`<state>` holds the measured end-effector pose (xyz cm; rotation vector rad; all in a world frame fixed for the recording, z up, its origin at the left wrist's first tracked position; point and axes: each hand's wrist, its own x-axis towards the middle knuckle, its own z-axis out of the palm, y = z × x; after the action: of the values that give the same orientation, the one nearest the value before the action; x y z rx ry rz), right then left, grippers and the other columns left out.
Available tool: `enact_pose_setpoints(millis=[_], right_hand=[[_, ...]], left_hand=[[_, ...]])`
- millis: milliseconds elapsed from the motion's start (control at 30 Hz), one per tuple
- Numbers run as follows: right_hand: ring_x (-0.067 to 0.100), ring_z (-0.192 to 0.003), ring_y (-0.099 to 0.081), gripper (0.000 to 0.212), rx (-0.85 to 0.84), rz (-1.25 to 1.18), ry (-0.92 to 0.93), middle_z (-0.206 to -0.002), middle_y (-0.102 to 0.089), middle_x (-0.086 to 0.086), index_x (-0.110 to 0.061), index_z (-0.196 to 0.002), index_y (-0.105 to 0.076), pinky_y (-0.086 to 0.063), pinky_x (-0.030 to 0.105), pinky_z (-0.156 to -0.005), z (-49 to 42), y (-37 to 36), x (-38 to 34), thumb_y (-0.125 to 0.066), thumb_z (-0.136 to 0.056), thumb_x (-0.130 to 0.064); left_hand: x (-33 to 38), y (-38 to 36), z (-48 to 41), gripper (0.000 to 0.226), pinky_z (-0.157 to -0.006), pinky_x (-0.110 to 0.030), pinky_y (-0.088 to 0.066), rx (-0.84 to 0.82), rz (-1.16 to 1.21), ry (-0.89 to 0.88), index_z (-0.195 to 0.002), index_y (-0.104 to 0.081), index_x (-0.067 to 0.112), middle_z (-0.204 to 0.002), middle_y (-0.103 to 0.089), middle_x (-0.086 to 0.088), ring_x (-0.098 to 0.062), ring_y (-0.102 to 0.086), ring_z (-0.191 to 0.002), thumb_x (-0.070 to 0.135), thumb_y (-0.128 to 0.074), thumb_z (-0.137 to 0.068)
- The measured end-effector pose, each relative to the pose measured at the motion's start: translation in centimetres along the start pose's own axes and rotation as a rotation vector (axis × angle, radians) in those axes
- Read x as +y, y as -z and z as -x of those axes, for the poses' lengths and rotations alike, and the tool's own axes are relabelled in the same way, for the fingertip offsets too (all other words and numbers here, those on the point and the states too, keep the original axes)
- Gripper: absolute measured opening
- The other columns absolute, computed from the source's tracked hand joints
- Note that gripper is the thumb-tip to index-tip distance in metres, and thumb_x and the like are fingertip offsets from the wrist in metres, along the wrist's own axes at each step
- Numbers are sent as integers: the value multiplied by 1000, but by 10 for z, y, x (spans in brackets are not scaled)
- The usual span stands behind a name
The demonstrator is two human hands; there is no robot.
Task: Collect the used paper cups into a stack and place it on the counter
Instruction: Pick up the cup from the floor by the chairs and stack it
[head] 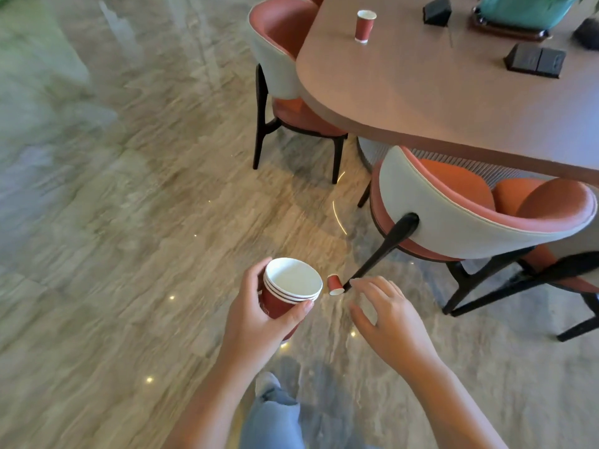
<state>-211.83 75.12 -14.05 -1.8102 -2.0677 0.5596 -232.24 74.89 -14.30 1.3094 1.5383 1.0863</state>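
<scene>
In the lower middle of the frame, the left hand [256, 319] curls thumb and fingers round a nested stack of red paper cups with white insides [291, 280], held upright above the glossy stone floor [129, 222]. Just right of it, a single small red paper cup [335, 284] lies on the floor beside a black chair leg [379, 254]. The right hand [385, 315] hovers near it, fingers spread, holding nothing. At upper right, another red paper cup [365, 25] stands on the brown rounded table [453, 98].

The stack of cups [290, 288], the cup [334, 284] on the streaked beige-grey floor [129, 222] and the cup [365, 25] on the brown table [437, 92] are dark red with white rims; the chairs [453, 222] have grey backs and orange-red seats.
</scene>
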Motion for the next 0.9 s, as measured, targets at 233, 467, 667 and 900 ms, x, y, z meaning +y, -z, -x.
enact_pose_setpoints(millis=[233,467,667,900], right_hand=[[6,-97,-53,25,25,20,-29,-105,-59,-10,-18,-107,-63,-41,20,-81,-68,-19,18,-63,-83,-25],[-4,-92,-44,28,-6,21,-37,-98,-46,-24,-23,-106,-64,-37,12,-78,-112,-68,88,-68,-79,-17],[3,-99,-51,31,-111,25,30,-109,-60,-9,-18,-111,-63,-38,18,-84,-144,-162,173,-66,-80,-13],[13,-109,-54,29,-208,20,21,-114,-61,-4,-18,-114,-60,-42,26,-86,-164,-269,269,-61,-85,-17]], left_hand=[[-16,-14,-76,74,-78,-1,-39,-16,8,-24,-117,-43,42,-112,-49,43,15,-52,-101,62,-71,-52],[-76,-57,-114,65,-75,1,-38,31,-9,33,-110,-43,50,-106,-56,30,15,-52,-99,51,-79,-56],[-191,-118,-128,66,-73,-5,-43,150,29,162,-107,-46,44,-103,-59,25,15,-54,-93,35,-88,-57],[-315,-169,-150,68,-61,-7,-46,222,69,241,-111,-49,42,-95,-60,36,11,-57,-90,29,-89,-57]])
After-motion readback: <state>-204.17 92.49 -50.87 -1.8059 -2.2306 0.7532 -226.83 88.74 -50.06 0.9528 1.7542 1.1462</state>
